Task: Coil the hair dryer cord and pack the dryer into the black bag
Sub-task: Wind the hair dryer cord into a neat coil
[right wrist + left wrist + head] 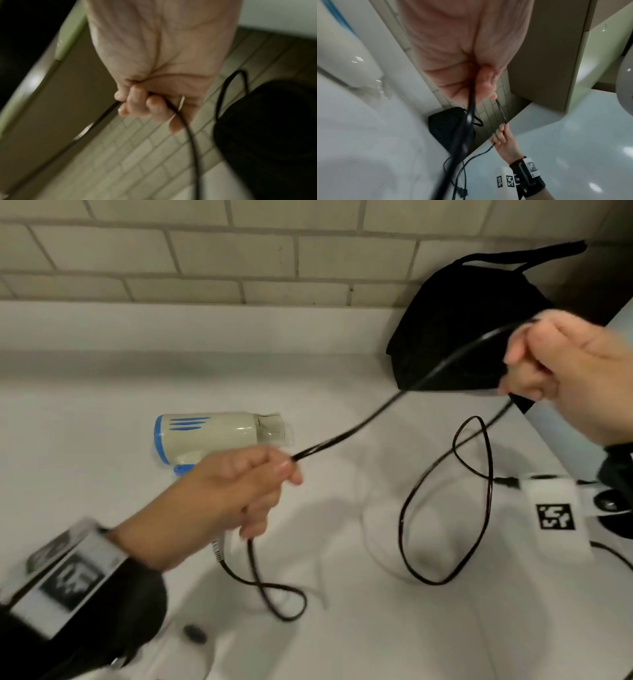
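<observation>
A cream and blue hair dryer [212,436] lies on its side on the white counter [85,412]. Its black cord [370,419] stretches taut between my two hands. My left hand [239,491] pinches the cord in front of the dryer, fingers curled round doubled strands. My right hand [561,371] grips the cord in a fist before the black bag [455,326], seen also from the right wrist as hand [145,105] and cord [192,142]. Slack cord hangs in a big loop [445,508] on the right and a smaller loop [277,594] below my left hand.
The black bag [267,135] with its strap leans against the tiled wall [205,251] at the back right. A sink basin with a dark drain [195,633] lies below my left arm. Tagged wrist mounts sit on both wrists.
</observation>
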Tool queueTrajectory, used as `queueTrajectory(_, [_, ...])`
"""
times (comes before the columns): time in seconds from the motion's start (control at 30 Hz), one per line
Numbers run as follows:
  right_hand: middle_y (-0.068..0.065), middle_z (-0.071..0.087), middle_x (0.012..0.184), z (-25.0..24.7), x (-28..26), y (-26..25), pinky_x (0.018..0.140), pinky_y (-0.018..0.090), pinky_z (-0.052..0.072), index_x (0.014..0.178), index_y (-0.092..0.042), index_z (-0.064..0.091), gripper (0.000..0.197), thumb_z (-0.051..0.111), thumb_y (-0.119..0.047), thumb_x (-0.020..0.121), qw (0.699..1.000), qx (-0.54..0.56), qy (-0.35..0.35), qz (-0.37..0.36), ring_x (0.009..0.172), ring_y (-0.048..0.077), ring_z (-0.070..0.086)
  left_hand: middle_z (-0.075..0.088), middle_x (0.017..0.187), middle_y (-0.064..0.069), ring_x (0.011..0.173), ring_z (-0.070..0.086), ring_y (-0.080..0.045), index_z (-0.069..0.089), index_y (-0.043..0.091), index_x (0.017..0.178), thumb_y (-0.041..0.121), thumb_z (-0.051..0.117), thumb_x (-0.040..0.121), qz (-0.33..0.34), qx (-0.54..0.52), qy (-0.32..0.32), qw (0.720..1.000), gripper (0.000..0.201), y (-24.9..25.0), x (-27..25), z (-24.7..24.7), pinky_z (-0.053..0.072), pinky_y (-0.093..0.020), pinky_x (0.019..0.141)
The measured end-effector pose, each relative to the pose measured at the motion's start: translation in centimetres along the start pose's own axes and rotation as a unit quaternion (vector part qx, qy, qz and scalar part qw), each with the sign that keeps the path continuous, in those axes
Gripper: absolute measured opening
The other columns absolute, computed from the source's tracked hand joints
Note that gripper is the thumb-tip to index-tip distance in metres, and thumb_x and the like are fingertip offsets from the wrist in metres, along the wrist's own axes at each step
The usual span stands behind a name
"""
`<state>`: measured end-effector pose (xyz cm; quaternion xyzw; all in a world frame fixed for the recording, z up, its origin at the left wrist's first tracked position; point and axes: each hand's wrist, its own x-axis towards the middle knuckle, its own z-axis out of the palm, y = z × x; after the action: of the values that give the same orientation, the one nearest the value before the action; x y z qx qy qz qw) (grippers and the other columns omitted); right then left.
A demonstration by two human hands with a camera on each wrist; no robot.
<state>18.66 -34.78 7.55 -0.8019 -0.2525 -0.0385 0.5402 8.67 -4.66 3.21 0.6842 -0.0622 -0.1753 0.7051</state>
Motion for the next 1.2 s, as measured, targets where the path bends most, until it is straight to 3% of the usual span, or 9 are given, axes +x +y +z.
queueTrajectory(0.27, [0.0,0.054,0.045,-7.8,-2.1,9.9,0.051,0.032,0.041,0.062,-0.009,0.046,0.034,0.038,-0.018,0.094,0.943,-0.139,0.154,0.262,0.047,0.016,0.053,0.044,0.044,0.002,0.043,0.035,-0.003,0.063,0.031,0.064,0.087,0.05,0.044,-0.001,0.166,0.045,0.985,0.06,-4.8,-5.5,-2.8,0.033,-0.011,0.047])
queueTrajectory(0.37, [0.023,0.062,0.099,-5.5,-2.0,10.8,0.076,0.044,0.042,0.094,-0.018,0.057,0.022,0.035,-0.015,0.094,0.873,-0.358,0.03,0.331,0.091,0.035,0.055,0.044,0.048,0.01,0.048,0.036,-0.003,0.06,0.035,0.068,0.082,0.046,0.056,0.038,0.193,0.052,0.979,0.05,-4.7,-5.1,-1.5,0.03,-0.01,0.048])
queueTrajectory(0.43, [0.021,0.044,0.136,-2.1,-1.5,8.8,0.098,0.047,0.033,0.13,-0.021,0.042,0.039,0.044,-0.025,0.092,0.833,-0.503,-0.024,0.23,0.12,0.038,0.043,0.043,0.045,0.012,0.046,0.036,-0.003,0.059,0.033,0.069,0.063,0.047,0.066,0.071,0.185,0.074,0.977,0.032,-4.5,-3.7,-0.4,0.03,-0.008,0.048])
queueTrajectory(0.53, [0.006,0.028,0.148,5.4,-2.6,3.3,0.111,0.031,0.012,0.14,-0.018,0.026,0.064,0.048,-0.045,0.086,0.91,-0.403,-0.093,-0.023,0.136,0.023,0.021,0.045,0.046,0.011,0.046,0.038,-0.003,0.058,0.032,0.074,0.052,0.039,0.069,0.091,0.176,0.071,0.978,0.028,-4.3,-1.9,1.2,0.032,-0.007,0.049])
queueTrajectory(0.67, [0.004,0.039,0.143,12.5,-4.2,1.0,0.111,0.033,-0.003,0.141,-0.019,0.021,0.066,0.034,-0.049,0.084,0.911,-0.329,-0.228,-0.096,0.133,0.013,0.024,0.049,0.046,0.011,0.046,0.041,-0.001,0.059,0.04,0.074,0.049,0.04,0.072,0.114,0.155,0.025,0.981,0.021,-4.1,-1.2,2.4,0.034,-0.006,0.051])
queueTrajectory(0.8, [-0.013,0.057,0.087,14.5,-4.0,2.8,0.108,0.028,0.017,0.107,-0.017,0.058,0.044,0.026,-0.041,0.087,0.958,-0.219,-0.178,-0.047,0.09,0.003,0.052,0.053,0.046,0.01,0.05,0.047,0.0,0.063,0.04,0.073,0.059,0.054,0.069,0.148,0.078,0.024,0.986,0.021,-3.8,-1.9,1.7,0.04,-0.006,0.056])
queueTrajectory(0.9, [-0.019,0.053,0.057,15.6,-4.2,3.6,0.068,0.019,0.039,0.08,-0.026,0.052,0.022,0.035,-0.028,0.094,0.985,-0.093,-0.137,0.043,0.06,0.002,0.05,0.058,0.057,0.017,0.061,0.053,0.001,0.065,0.044,0.085,0.067,0.05,0.069,0.159,0.079,0.017,0.984,0.032,-4.1,-2.3,1.2,0.042,-0.006,0.067])
queueTrajectory(1.07, [-0.013,0.049,0.043,16.6,-3.0,3.2,0.049,0.028,0.041,0.068,-0.028,0.054,0.02,0.049,-0.032,0.087,0.995,0.017,0.021,0.093,0.044,0.005,0.041,0.061,0.074,0.022,0.075,0.059,-0.001,0.058,0.046,0.105,0.046,0.051,0.078,0.152,0.184,-0.015,0.971,0.028,-5.1,-2.3,1.5,0.041,-0.006,0.071])
queueTrajectory(1.2, [-0.009,0.049,0.043,18.2,-2.7,3.3,0.058,0.034,0.041,0.053,-0.023,0.053,0.042,0.048,-0.057,0.079,0.98,-0.105,-0.066,0.157,0.048,0.01,0.045,0.067,0.069,0.013,0.066,0.064,-0.002,0.067,0.039,0.086,0.032,0.051,0.076,0.168,0.116,-0.005,0.979,0.02,-5.0,-2.0,2.2,0.046,-0.007,0.064])
